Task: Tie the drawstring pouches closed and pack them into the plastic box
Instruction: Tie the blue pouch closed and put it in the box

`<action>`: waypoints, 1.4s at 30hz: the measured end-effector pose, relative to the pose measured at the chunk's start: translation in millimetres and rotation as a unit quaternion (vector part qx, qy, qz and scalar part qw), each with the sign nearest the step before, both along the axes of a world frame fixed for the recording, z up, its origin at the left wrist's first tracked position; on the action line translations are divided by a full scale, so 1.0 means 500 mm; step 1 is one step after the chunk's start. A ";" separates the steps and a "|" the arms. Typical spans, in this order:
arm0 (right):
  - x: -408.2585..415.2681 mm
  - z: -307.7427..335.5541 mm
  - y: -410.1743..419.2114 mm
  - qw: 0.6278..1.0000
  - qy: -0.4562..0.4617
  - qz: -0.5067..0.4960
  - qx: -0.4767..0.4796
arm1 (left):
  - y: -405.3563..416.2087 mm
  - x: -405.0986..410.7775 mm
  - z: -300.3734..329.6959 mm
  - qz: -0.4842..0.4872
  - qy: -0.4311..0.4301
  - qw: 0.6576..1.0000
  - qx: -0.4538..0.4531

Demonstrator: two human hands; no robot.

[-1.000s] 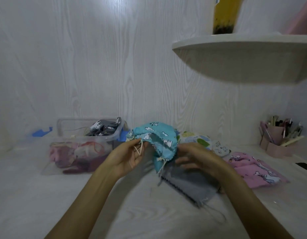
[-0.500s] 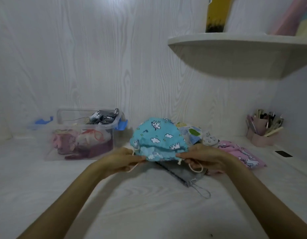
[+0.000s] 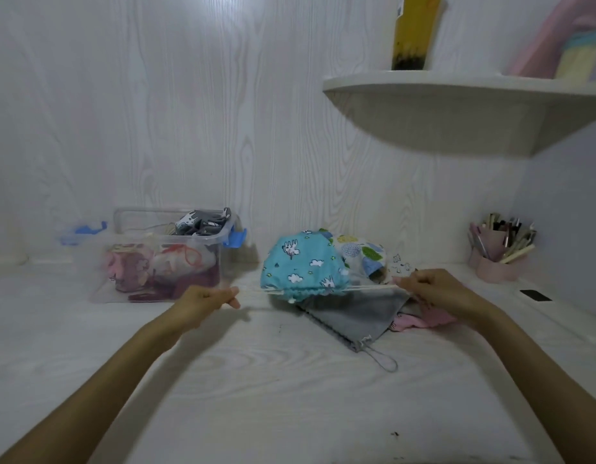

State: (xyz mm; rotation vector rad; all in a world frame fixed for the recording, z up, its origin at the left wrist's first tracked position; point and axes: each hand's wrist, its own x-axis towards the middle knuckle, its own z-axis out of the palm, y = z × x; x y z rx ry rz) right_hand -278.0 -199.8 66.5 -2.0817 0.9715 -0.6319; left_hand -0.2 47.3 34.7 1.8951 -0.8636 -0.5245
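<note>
A turquoise pouch printed with clouds and white animals hangs between my hands, its mouth gathered along a pale drawstring. My left hand pinches the left end of the string and my right hand pinches the right end; the string runs taut between them. Below lies a flat grey pouch with a cord loop. Behind it sit a white pouch with coloured leaves and a pink pouch. The clear plastic box at the left holds several pouches.
A pink pen holder full of pens stands at the right by the wall. A rounded shelf juts out above the right side, carrying a yellow container. A small dark object lies on the desk at the right.
My hands have moved apart, drawing the string out both ways and gathering the turquoise pouch's mouth tighter. One second ago they were close together at the pouch's opening.
</note>
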 end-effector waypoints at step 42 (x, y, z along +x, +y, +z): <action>0.343 0.078 0.033 0.980 -0.195 0.033 0.015 | -0.278 0.006 0.117 0.082 -0.165 0.965 -0.185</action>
